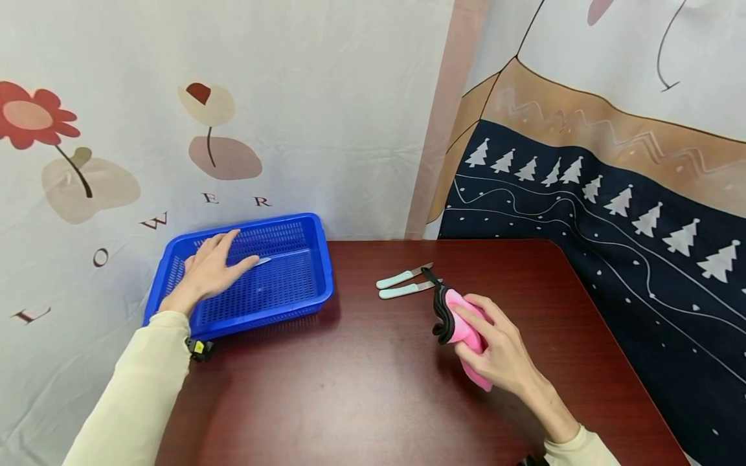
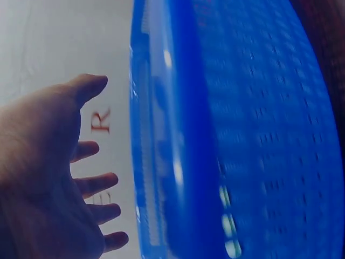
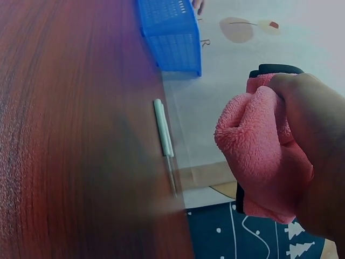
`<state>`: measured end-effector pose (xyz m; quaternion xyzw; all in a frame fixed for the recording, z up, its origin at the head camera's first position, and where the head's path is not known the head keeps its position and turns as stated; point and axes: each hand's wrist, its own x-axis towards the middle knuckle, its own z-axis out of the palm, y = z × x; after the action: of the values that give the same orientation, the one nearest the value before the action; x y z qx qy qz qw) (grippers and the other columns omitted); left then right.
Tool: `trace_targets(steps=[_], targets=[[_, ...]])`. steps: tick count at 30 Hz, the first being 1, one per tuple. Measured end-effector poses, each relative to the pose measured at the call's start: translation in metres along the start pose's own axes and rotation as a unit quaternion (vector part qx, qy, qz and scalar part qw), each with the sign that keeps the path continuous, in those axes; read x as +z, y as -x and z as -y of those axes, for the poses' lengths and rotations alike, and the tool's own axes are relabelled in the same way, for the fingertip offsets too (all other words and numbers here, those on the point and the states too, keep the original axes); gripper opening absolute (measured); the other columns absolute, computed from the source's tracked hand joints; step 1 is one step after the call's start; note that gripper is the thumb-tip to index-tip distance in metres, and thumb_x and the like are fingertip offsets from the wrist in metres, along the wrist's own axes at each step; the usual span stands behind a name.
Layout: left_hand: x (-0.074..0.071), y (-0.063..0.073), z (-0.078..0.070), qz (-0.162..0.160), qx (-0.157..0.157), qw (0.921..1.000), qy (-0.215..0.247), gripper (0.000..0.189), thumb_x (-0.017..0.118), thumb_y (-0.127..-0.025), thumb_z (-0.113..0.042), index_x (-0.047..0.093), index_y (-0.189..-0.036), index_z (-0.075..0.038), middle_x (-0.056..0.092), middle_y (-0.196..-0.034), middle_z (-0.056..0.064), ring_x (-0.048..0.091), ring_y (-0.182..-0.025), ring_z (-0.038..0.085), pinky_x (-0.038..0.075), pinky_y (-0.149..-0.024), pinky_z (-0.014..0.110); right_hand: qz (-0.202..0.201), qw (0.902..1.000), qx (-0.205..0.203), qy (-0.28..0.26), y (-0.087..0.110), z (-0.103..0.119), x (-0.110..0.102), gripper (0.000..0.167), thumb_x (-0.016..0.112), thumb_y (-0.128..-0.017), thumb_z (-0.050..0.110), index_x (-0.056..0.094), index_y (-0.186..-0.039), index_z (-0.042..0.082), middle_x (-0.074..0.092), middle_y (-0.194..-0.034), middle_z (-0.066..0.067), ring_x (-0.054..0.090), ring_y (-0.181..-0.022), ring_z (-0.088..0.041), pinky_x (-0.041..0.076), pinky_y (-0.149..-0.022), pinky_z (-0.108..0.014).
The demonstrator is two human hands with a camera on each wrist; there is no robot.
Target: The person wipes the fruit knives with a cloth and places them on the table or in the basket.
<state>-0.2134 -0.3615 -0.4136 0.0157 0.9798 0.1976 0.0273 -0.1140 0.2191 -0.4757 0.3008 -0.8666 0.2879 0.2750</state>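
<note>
Right hand (image 1: 495, 346) had its fingers curled round the pink cloth (image 1: 461, 327) above the worktop (image 1: 326, 388); two knives (image 1: 399, 292) lay toward 10 o'clock from it. Left hand (image 1: 206, 268) was over the blue basket (image 1: 324, 255), about 9 o'clock of the cloth, fingers spread wide (nothing held).

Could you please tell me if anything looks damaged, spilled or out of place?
Nothing looks damaged or spilled. Slightly odd: two paring knives lie uncovered on the table, pointing toward the pink cloth in the right hand, which may be unsafe.
</note>
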Motion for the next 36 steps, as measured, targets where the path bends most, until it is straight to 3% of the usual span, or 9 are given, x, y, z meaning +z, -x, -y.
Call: trace_targets(steps=[8, 22, 27, 30, 36], targets=[[0.008, -0.004, -0.049, -0.022, 0.057, 0.9981, 0.009, 0.096, 0.055, -0.111, -0.069, 0.021, -0.181, -0.014, 0.024, -0.183, 0.031, 0.01, -0.172, 0.059, 0.008, -0.129, 0.088, -0.009, 0.9998, 0.015, 0.013, 0.0, -0.006, -0.003, 0.066, 0.09, -0.072, 0.006, 0.08, -0.137, 0.012, 0.07, -0.138, -0.015, 0.069, -0.111, -0.026, 0.06, -0.08, -0.028], [0.045, -0.015, -0.138, -0.029, 0.15, 0.9882, 0.01, 0.084, 0.063, -0.11, -0.06, 0.034, -0.178, -0.02, 0.035, -0.182, 0.019, 0.014, -0.175, 0.05, 0.011, -0.136, 0.076, -0.012, 0.9983, 0.055, 0.011, 0.012, -0.021, -0.01, 0.065, 0.092, -0.074, 0.004, 0.08, -0.138, 0.009, 0.07, -0.138, -0.014, 0.065, -0.107, -0.021, 0.055, -0.078, -0.016], [0.062, -0.012, -0.175, -0.029, 0.195, 0.9802, -0.018, 0.081, 0.065, -0.109, -0.06, 0.041, -0.175, -0.022, 0.042, -0.179, 0.015, 0.018, -0.176, 0.045, 0.014, -0.138, 0.074, -0.011, 0.9974, 0.07, 0.014, 0.017, -0.025, -0.015, 0.066, 0.092, -0.075, 0.004, 0.079, -0.139, 0.01, 0.07, -0.137, -0.015, 0.063, -0.109, -0.02, 0.055, -0.078, -0.014], [0.072, -0.01, -0.195, -0.033, 0.231, 0.9715, -0.043, 0.078, 0.065, -0.108, -0.06, 0.044, -0.173, -0.022, 0.047, -0.176, 0.013, 0.024, -0.174, 0.045, 0.019, -0.138, 0.074, -0.013, 0.997, 0.074, 0.018, 0.02, -0.027, -0.017, 0.065, 0.092, -0.075, 0.004, 0.079, -0.139, 0.009, 0.07, -0.137, -0.017, 0.063, -0.109, -0.02, 0.054, -0.077, -0.015], [0.097, -0.008, -0.224, -0.021, 0.277, 0.9586, -0.062, 0.077, 0.066, -0.109, -0.059, 0.046, -0.173, -0.021, 0.049, -0.175, 0.014, 0.03, -0.172, 0.045, 0.024, -0.137, 0.072, -0.019, 0.9964, 0.08, 0.022, 0.023, -0.03, -0.021, 0.061, 0.091, -0.076, 0.005, 0.08, -0.136, 0.007, 0.07, -0.136, -0.018, 0.063, -0.108, -0.019, 0.053, -0.076, -0.016]])
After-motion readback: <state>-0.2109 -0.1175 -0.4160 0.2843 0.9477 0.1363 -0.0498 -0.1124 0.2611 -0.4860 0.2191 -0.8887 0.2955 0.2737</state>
